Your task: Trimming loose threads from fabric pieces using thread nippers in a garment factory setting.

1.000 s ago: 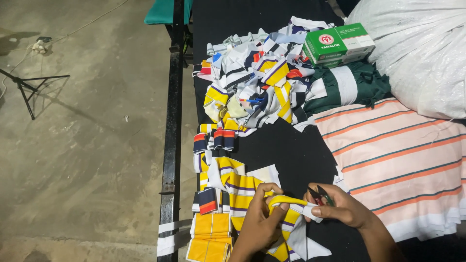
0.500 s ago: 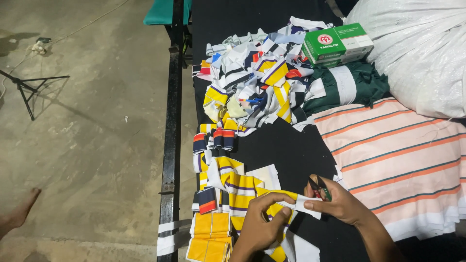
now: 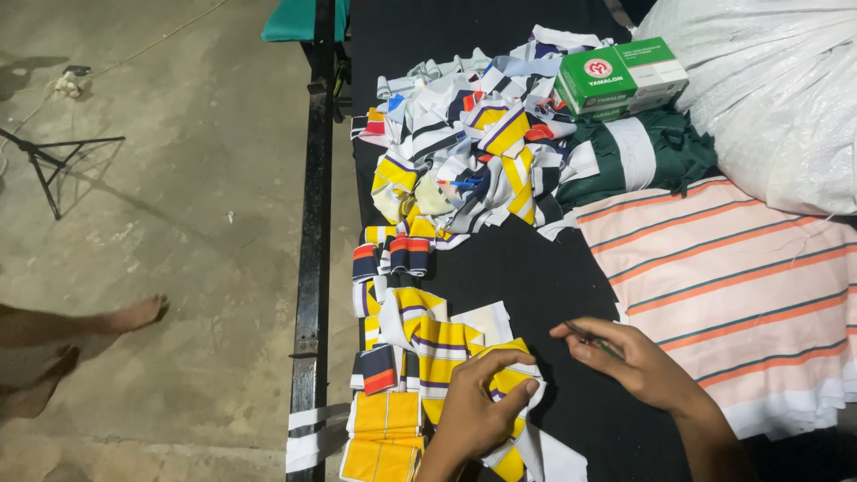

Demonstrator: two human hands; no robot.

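Note:
My left hand [image 3: 478, 406] rests palm down on a yellow, white and purple striped knit strip [image 3: 445, 346] at the near end of a black table [image 3: 527, 268]. My right hand [image 3: 629, 361] hovers just right of it, fingers closed around a thin dark tool [image 3: 591, 339], likely a small cutter. More striped strips lie in a row along the table's left side, with yellow folded pieces [image 3: 384, 433] nearest me.
A heap of mixed striped strips [image 3: 469, 152] fills the far middle. A green and white box [image 3: 620, 76] sits on dark green fabric [image 3: 638, 156]. Orange-striped cloth [image 3: 741, 295] and a white sack [image 3: 768, 98] lie right. Another person's bare foot [image 3: 125, 317] is on the floor, left.
The strip I held up between both hands now lies on the table under my left hand. My right hand has drawn away to the right. A bare foot came in at left.

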